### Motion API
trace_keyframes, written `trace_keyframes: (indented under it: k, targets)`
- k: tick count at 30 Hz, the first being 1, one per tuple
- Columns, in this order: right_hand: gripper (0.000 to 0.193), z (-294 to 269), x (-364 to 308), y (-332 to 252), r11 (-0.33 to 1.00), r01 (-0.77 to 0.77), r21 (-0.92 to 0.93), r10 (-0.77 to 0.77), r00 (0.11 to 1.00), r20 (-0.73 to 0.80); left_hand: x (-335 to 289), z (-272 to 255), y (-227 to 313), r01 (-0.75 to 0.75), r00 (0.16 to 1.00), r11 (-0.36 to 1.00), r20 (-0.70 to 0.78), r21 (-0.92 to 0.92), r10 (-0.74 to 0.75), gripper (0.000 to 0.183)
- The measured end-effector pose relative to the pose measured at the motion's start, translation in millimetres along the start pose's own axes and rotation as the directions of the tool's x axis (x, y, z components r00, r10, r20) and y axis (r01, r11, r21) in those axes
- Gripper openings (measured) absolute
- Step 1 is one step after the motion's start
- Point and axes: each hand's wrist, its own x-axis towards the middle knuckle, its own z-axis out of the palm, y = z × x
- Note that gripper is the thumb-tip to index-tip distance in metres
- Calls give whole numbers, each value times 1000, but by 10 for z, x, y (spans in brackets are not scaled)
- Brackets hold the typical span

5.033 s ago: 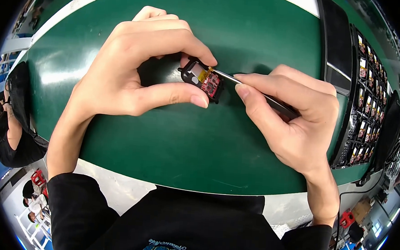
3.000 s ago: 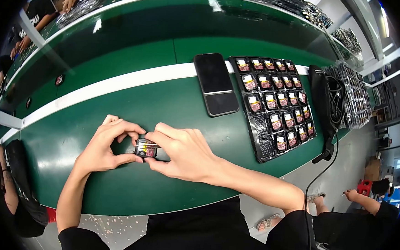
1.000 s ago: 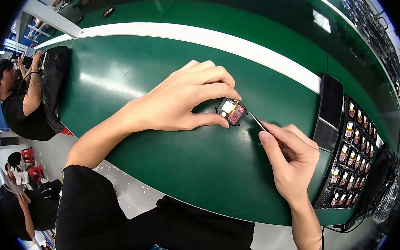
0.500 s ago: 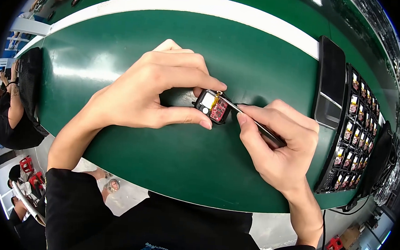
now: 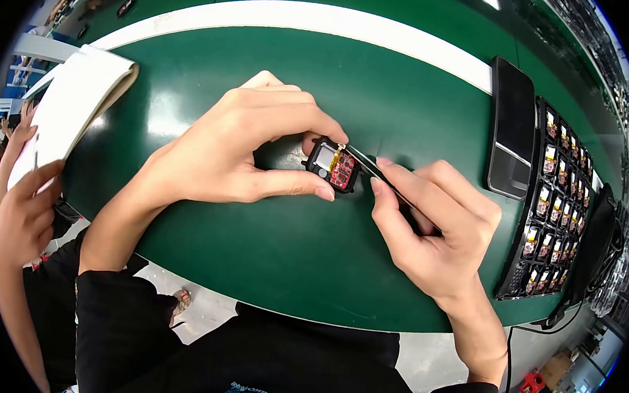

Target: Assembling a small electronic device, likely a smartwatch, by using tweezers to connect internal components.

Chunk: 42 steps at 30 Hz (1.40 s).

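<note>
A small black device casing [image 5: 321, 174] is pinched between the thumb and fingers of my left hand [image 5: 224, 144], just above the green tabletop. Inside its open face show a red circuit board, a silvery-white block and a strip of yellow tape. From the right, my right hand [image 5: 446, 222] grips slim dark tweezers [image 5: 367, 161] like a pen. Their tip reaches the casing's upper edge, close to the yellow tape and my left fingertip. Whether the tip holds anything is too small to tell.
On the right stands a black tray [image 5: 512, 284] with rows of similar open casings, beside a black box-like object [image 5: 512, 122]. A white strip [image 5: 304, 16] crosses the far side of the green table [image 5: 275, 259]. At the left, another person's hands [image 5: 33, 208] hold white papers [image 5: 68, 109].
Another person has come in at the left with white papers over the table corner. The black bag-like shape there is now largely hidden. My hands and the casing have barely shifted.
</note>
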Motion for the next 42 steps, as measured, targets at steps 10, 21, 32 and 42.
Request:
trace_keyframes:
  k: [10,21,32,42]
  targets:
    - [26,71,31,-35,997,54,-53,-54,999,4,-60,-42,-36,23,1000,1000,1,3,-23,48]
    - [24,16,-8,-61,1000,-23,1,23,1000,13,-20,70,-60,-31,999,999,5,-28,31,43]
    - [16,41,-71,-78,992,-72,100,72,997,7,1,68,-78,-29,1000,995,8,-97,30,39]
    - [19,35,-51,-64,997,-51,55,50,999,22,-1,41,-82,-30,999,992,29,-126,34,40]
